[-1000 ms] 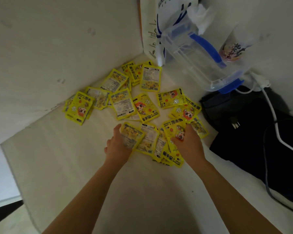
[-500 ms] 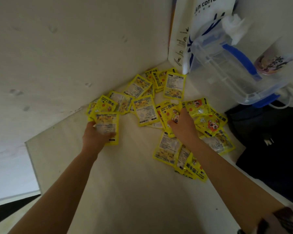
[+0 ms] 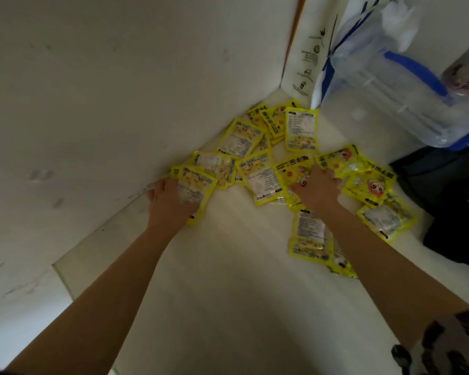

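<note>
**Both hands reached deeper toward the corner**

Centre-left by the wall (image 3: 92, 104), the left hand (image 3: 171, 201) pinches one yellow hand-warmer sachet (image 3: 194, 189). The right hand (image 3: 317, 188) lies on the sachet heap (image 3: 301, 131) mid-frame, fingers bent, grip can't tell. Sachets look light, floppy, slick: take one by a flat edge seam.

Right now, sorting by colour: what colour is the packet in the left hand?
The packet is yellow with a pale printed panel; head view.

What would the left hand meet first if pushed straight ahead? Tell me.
The left hand, holding a yellow packet, would likely meet the far packets first, then the white wall; depth is unclear.
</note>
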Demonstrator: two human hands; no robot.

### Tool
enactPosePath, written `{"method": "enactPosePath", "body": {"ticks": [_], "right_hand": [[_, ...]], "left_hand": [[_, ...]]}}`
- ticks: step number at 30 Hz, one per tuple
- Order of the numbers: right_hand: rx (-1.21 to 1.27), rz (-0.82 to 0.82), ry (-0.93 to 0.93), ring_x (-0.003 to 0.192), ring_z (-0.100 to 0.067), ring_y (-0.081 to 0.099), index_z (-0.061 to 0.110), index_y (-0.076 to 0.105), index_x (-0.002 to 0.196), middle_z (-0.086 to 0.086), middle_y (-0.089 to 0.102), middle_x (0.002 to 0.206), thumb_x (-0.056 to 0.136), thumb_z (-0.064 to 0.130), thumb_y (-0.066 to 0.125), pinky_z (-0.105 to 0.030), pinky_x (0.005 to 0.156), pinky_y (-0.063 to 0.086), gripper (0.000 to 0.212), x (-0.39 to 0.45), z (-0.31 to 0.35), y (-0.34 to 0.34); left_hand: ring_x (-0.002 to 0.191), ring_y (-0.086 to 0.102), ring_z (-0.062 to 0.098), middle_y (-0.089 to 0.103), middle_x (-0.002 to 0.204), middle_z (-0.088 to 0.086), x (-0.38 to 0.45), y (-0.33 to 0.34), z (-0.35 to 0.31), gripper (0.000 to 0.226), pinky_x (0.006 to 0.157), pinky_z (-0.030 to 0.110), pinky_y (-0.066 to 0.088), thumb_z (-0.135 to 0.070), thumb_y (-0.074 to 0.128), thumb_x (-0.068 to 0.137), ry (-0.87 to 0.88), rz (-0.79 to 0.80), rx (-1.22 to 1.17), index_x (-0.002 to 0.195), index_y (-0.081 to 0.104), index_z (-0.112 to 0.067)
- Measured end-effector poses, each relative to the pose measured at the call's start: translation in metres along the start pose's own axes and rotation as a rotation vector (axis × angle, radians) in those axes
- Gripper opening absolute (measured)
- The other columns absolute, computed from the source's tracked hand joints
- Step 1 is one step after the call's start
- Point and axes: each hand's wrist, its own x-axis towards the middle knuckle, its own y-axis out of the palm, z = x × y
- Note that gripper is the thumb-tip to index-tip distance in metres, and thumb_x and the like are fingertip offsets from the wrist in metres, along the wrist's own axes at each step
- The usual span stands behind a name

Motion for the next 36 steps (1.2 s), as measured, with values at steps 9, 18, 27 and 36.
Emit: {"method": "enactPosePath", "body": {"ticks": [9, 18, 27, 36], "right_hand": [[0.059, -0.048, 0.033, 0.118, -0.042, 0.044, 0.010, 0.041, 0.124, -0.019, 0.040, 0.129, 0.084, 0.025, 0.067, -0.051, 0.097, 0.036, 0.050, -0.024, 0.001, 0.007], [0.353, -0.139, -0.050, 0.078, -0.028, 0.058, 0.015, 0.037, 0.128, -0.006, 0.058, 0.086, 0.081, 0.014, 0.069, -0.033, 0.065, 0.042, 0.057, -0.051, -0.007, 0.005], [0.397, -0.059, -0.052, 0.095, -0.033, 0.062, 0.008, 0.062, 0.107, -0.013, 0.065, 0.101, 0.079, 0.028, 0.071, -0.046, 0.082, 0.053, 0.036, -0.069, -0.004, 0.007], [0.504, -0.067, -0.043, 0.088, -0.027, 0.060, 0.008, 0.063, 0.103, -0.009, 0.065, 0.096, 0.079, 0.027, 0.072, -0.037, 0.078, 0.050, 0.031, -0.055, 0.023, -0.003]], "left_hand": [[0.109, 0.048, 0.035, 0.054, 0.112, 0.016, -0.017, 0.002, -0.008, 0.044, 0.091, 0.041, 0.037, -0.018, 0.075, 0.072, 0.009, -0.076, -0.067, 0.109, 0.054, -0.005], [0.086, 0.064, 0.026, 0.065, 0.097, 0.003, -0.048, -0.014, -0.007, 0.038, 0.069, 0.034, 0.051, -0.012, 0.077, 0.071, -0.226, -0.090, -0.467, 0.102, 0.054, -0.014], [0.089, 0.067, 0.022, 0.069, 0.099, 0.000, -0.051, -0.043, 0.005, 0.049, 0.077, 0.040, 0.057, -0.010, 0.078, 0.070, -0.194, 0.045, -0.465, 0.113, 0.059, -0.024], [0.099, 0.057, 0.037, 0.059, 0.106, 0.023, -0.011, -0.059, -0.005, 0.035, 0.081, 0.034, 0.039, -0.011, 0.075, 0.077, 0.110, 0.063, -0.005, 0.107, 0.063, 0.004]]}}
